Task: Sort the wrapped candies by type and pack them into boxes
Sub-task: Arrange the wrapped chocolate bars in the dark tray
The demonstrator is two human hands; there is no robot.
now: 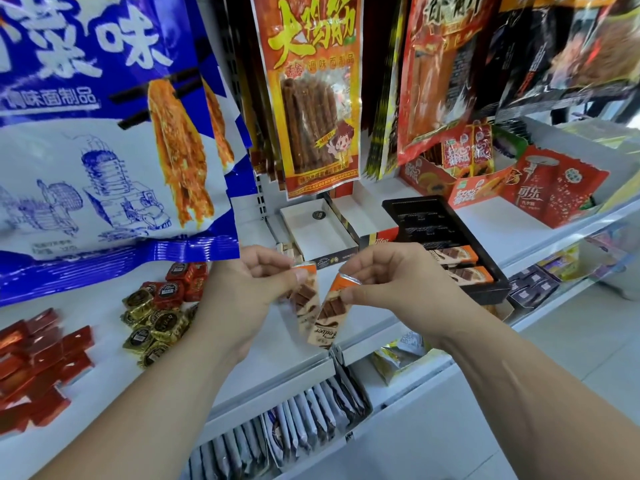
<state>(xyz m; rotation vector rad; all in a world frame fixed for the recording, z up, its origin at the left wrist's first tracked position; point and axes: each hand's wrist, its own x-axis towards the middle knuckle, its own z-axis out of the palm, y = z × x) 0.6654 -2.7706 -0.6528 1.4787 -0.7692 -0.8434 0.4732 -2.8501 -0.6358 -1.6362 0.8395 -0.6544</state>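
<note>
My left hand [256, 282] pinched one orange bar [305, 301] by its end, my right hand [391, 278] a second bar [329, 318]; so light a hold risked dropping either.

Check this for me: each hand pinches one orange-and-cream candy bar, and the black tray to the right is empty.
Wrong on the tray. The head view shows the black tray is not empty: two matching bars lie at its near end. The rest stands: the left hand pinches one orange-and-cream candy bar, the right hand a second bar.
</note>
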